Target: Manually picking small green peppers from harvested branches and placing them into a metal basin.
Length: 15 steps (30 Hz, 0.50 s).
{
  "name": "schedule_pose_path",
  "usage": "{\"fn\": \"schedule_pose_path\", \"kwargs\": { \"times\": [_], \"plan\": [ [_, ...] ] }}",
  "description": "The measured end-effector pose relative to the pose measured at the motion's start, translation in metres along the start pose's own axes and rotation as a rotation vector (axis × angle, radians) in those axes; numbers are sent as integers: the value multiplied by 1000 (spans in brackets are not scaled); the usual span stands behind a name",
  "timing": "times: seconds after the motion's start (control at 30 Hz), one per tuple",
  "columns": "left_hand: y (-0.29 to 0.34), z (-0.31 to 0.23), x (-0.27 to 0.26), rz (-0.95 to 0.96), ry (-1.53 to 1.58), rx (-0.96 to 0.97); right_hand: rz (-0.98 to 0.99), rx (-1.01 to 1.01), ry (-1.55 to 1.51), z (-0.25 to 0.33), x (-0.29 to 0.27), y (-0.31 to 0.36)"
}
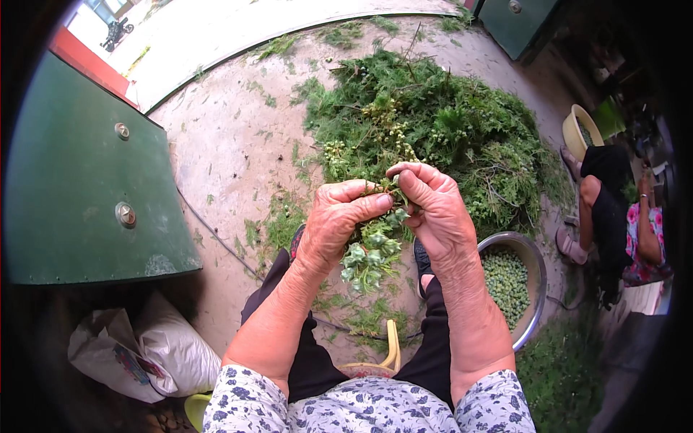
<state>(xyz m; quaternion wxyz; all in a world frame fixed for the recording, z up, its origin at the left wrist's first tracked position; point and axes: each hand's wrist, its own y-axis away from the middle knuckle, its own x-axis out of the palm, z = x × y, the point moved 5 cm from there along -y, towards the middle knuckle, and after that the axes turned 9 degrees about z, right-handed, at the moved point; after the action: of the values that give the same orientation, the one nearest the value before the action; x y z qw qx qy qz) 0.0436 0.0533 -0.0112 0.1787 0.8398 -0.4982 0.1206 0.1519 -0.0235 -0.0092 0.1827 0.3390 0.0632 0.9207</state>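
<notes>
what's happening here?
A seated person holds a green sprig with pale seed cones in both hands, left hand and right hand pinching its top. A big pile of cut branches lies ahead on the concrete. A metal bowl of picked green cones sits at the right. Another person sits nearby.

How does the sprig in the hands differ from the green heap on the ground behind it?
The leafy green sprig with pale cones is one small piece, held up by the left hand and right hand; the big green heap of cut branches lies spread on the concrete floor, untouched. Both bear pale cones.
</notes>
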Motion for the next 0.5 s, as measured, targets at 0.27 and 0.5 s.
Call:
{"fn": "schedule_pose_path", "kwargs": {
  "times": [0.27, 0.5],
  "plan": [
    [0, 0, -8, -108, 34, 37, 50, -68, -135, 5, -4, -3],
    [0, -3, -1, -81, -59, 96, 68, -86, 199, -1, 4, 1]
  ]
}}
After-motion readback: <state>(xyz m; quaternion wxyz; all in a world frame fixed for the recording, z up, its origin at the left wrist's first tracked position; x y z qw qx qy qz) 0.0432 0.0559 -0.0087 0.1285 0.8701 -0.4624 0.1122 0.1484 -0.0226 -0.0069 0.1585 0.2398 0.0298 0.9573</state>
